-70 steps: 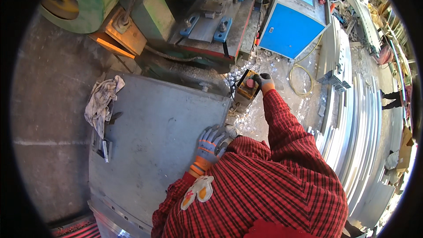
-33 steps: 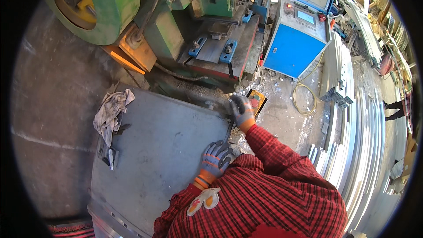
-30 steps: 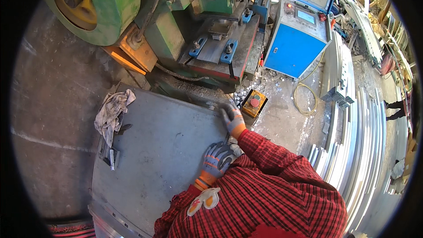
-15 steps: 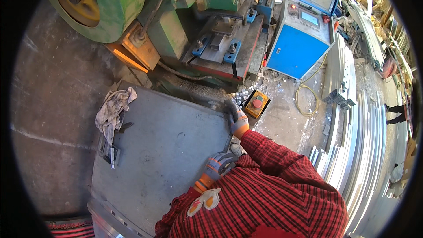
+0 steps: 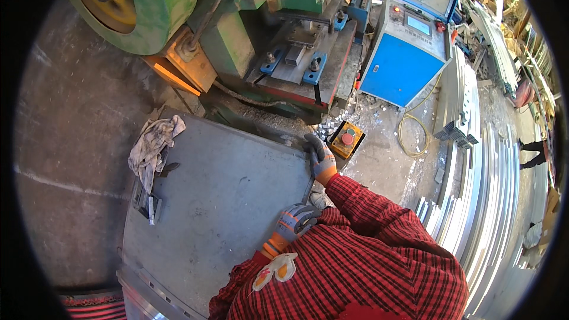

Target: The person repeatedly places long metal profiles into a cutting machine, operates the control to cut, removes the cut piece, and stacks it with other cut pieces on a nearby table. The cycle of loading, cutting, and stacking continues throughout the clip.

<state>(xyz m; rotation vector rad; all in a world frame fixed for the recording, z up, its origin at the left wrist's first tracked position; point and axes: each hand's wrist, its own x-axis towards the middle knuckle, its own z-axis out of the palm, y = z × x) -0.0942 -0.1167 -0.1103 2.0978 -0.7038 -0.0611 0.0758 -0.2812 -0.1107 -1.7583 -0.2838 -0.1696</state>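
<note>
Both my hands wear grey work gloves with orange cuffs. My left hand (image 5: 293,224) rests at the right edge of the grey metal table (image 5: 219,184), close to my body, its fingers loosely bent and apart with nothing seen in them. Farther off, my right hand (image 5: 322,159) is by the table's far right corner, fingers stretched out and holding nothing I can see. Just beyond it to the right sits a yellow button box (image 5: 348,140) with a red and a green button.
A green press (image 5: 228,41) stands ahead, a short square metal tube (image 5: 294,55) on its bed. A stained rag (image 5: 155,145) lies at the table's left. Right are a blue control cabinet (image 5: 398,71), a yellow hose (image 5: 409,145) and long metal profiles (image 5: 477,201). Metal scraps litter the floor.
My right hand has shifted very slightly, its fingers a little more raised. The left hand stays at the table edge. Otherwise the view has barely moved.
</note>
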